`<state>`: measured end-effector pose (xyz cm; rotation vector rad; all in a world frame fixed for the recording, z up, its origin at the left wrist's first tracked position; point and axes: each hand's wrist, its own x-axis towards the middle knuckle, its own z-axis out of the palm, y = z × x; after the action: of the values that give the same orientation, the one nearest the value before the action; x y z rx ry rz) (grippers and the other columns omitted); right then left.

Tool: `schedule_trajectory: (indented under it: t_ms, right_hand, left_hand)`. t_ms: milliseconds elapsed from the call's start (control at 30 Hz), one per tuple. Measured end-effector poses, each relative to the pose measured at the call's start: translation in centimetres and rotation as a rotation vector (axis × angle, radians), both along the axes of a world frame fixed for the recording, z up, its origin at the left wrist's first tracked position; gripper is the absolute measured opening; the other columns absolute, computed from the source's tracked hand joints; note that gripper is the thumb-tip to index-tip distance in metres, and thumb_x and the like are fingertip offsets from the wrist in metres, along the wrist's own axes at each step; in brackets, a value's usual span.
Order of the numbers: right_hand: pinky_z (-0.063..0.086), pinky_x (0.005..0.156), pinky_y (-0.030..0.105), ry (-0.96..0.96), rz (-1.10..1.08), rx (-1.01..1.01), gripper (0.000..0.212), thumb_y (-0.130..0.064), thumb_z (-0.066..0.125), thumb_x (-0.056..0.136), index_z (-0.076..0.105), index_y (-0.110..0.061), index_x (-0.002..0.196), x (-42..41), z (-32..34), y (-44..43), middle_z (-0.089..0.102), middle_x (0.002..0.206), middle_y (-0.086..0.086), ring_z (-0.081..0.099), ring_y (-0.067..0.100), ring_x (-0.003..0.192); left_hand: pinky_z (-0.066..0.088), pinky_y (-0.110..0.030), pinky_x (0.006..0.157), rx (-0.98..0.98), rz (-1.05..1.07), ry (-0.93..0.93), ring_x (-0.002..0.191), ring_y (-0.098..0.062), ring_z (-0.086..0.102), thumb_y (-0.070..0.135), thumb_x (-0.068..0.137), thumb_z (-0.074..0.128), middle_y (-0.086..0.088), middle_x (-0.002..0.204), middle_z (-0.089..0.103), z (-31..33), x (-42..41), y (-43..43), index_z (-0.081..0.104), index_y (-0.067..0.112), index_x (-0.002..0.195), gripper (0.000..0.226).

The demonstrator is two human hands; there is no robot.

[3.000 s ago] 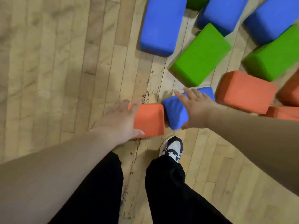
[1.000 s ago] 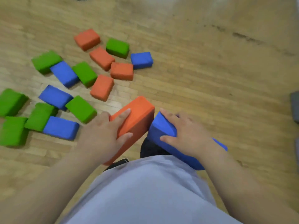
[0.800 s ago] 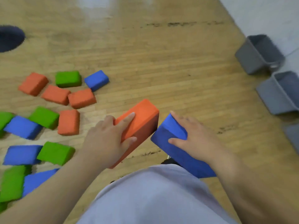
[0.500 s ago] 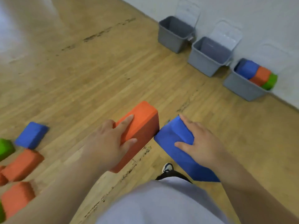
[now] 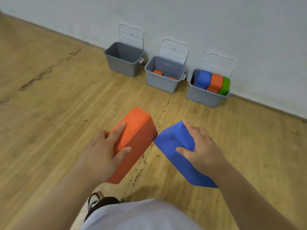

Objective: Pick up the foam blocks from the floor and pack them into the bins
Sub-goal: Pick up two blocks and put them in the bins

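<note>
My left hand (image 5: 106,150) grips an orange foam block (image 5: 137,130) from above, held off the floor. My right hand (image 5: 201,150) grips a blue foam block (image 5: 171,146) beside it; the two blocks nearly touch at their near corners. Three grey bins stand ahead along the wall. The left bin (image 5: 123,65) shows nothing inside. The middle bin (image 5: 162,82) holds orange blocks at its bottom. The right bin (image 5: 206,97) is filled with upright blue, orange and green blocks.
Each bin has a clear lid tilted back against the white wall (image 5: 216,22). Wooden floor (image 5: 49,97) stretches between me and the bins, with dark scuff marks. My shoe (image 5: 93,200) shows below, near my shirt.
I lifted both blocks off the floor and turned away from the scattered pile. The bins came into view and now stand nearer and centred ahead.
</note>
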<state>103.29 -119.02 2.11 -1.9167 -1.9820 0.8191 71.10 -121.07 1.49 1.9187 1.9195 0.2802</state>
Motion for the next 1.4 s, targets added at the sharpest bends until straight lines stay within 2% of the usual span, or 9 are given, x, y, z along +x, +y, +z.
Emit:
schedule_trajectory:
  t_ms: [233,367,533,700,800,933,1100,1267,1400]
  right_hand:
    - [0.03,0.102,0.025,-0.022,-0.16,0.026,0.087,-0.049,0.068,0.091,0.012,-0.052,0.158,-4.8,-2.1,9.7,0.036,0.13,-0.023,0.033,0.006,0.132]
    - [0.035,0.112,0.034,-0.04,-0.256,0.092,0.089,-0.049,0.071,0.089,0.015,-0.047,0.159,-10.3,-1.6,16.9,0.043,0.145,-0.013,0.035,0.015,0.138]
    - [0.039,0.109,0.035,0.019,-0.398,0.151,0.096,-0.049,0.075,0.087,0.011,-0.049,0.158,-15.2,-0.4,24.6,0.039,0.154,-0.01,0.039,0.017,0.142]
    - [0.036,0.1,0.025,0.034,-0.481,0.183,0.099,-0.043,0.077,0.088,0.009,-0.044,0.16,-16.4,-1.0,31.5,0.04,0.153,-0.007,0.042,0.016,0.138]
    - [0.035,0.104,0.025,0.075,-0.501,0.173,0.097,-0.042,0.077,0.088,0.013,-0.041,0.161,-15.7,-2.0,36.5,0.039,0.156,-0.008,0.041,0.016,0.141]
    - [0.038,0.114,0.036,0.108,-0.498,0.135,0.097,-0.044,0.077,0.088,0.014,-0.04,0.161,-13.4,-4.4,44.5,0.036,0.16,-0.008,0.039,0.018,0.144]
    - [0.031,0.109,0.026,0.211,-0.497,0.13,0.095,-0.038,0.081,0.085,0.022,-0.036,0.16,-8.2,-6.4,57.1,0.035,0.161,-0.012,0.036,0.016,0.146]
    - [0.036,0.112,0.037,0.164,-0.438,0.08,0.095,-0.042,0.078,0.088,0.017,-0.037,0.161,-2.2,-4.9,70.0,0.032,0.163,-0.006,0.036,0.021,0.146]
    - [0.037,0.112,0.037,0.157,-0.415,0.046,0.095,-0.038,0.078,0.088,0.018,-0.034,0.162,0.8,-4.5,78.8,0.033,0.163,-0.002,0.036,0.022,0.147]
  left_hand:
    - [0.047,-0.038,0.092,-0.002,-0.081,0.016,0.108,-0.019,0.053,0.083,0.082,0.028,0.008,0.119,0.041,-1.6,-4.5,12.8,0.001,0.058,0.155,0.082]
    - [0.05,-0.041,0.093,0.012,-0.118,0.021,0.108,-0.022,0.056,0.084,0.082,0.029,0.007,0.12,0.042,-1.7,-10.0,21.8,0.002,0.057,0.156,0.084]
    - [0.048,-0.04,0.097,0.042,-0.181,0.042,0.115,-0.021,0.054,0.078,0.086,0.038,0.005,0.12,0.044,0.2,-14.9,32.1,0.005,0.054,0.157,0.082]
    - [0.046,-0.04,0.1,0.018,-0.204,0.028,0.116,-0.023,0.053,0.075,0.088,0.042,0.003,0.121,0.044,-0.1,-15.2,40.2,0.005,0.055,0.157,0.081]
    - [0.044,-0.037,0.097,-0.011,-0.199,0.036,0.117,-0.021,0.051,0.074,0.09,0.042,0.004,0.125,0.044,-1.2,-14.1,44.5,0.002,0.056,0.156,0.079]
    - [0.045,-0.037,0.098,-0.037,-0.183,0.037,0.118,-0.021,0.052,0.074,0.091,0.041,0.005,0.127,0.043,-2.8,-11.8,51.1,0.001,0.055,0.156,0.079]
    - [0.047,-0.04,0.095,-0.04,-0.097,0.028,0.116,-0.022,0.052,0.073,0.09,0.042,0.004,0.122,0.043,-3.8,-7.3,61.9,0.005,0.054,0.157,0.08]
    - [0.047,-0.041,0.095,-0.028,-0.018,-0.011,0.112,-0.023,0.053,0.077,0.088,0.037,0.004,0.117,0.042,-3.5,-1.8,71.9,0.004,0.054,0.157,0.08]
    - [0.044,-0.041,0.101,-0.066,0.022,-0.014,0.118,-0.025,0.051,0.076,0.091,0.037,0.0,0.131,0.042,-4.2,0.9,78.5,0.002,0.052,0.157,0.078]
